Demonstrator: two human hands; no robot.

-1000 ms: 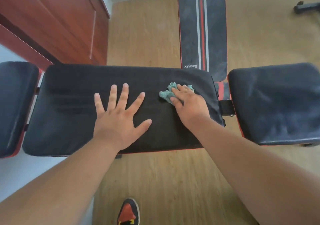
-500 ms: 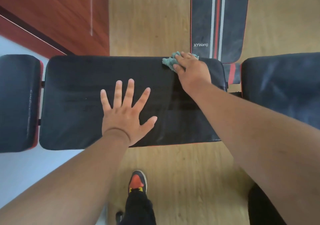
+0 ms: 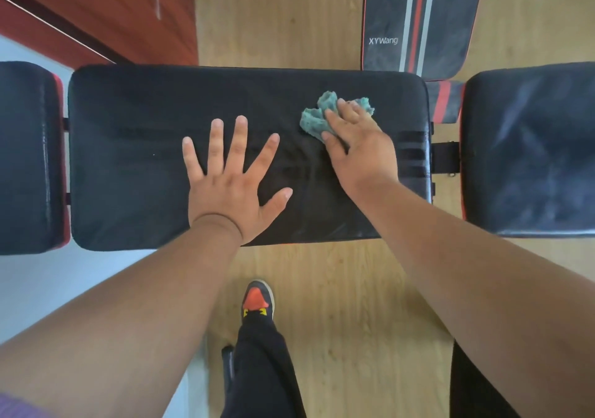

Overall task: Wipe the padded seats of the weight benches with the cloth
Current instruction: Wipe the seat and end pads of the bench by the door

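Head: wood floor [image 3: 322, 15], black pad [image 3: 135, 160] w/ cloth [image 3: 317, 118].

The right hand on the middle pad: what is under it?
Under the right hand lies a crumpled teal cloth, pressed onto the black middle pad. Its edges stick out past the fingers; the part beneath the palm is covered. The left hand lies flat beside it.

Both hands [image 3: 236, 189] and cloth [image 3: 317, 116] on seat [image 3: 135, 160]

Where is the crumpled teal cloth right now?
The crumpled teal cloth lies on the right part of the black padded seat, under the right hand's fingers, right of the flat left hand.
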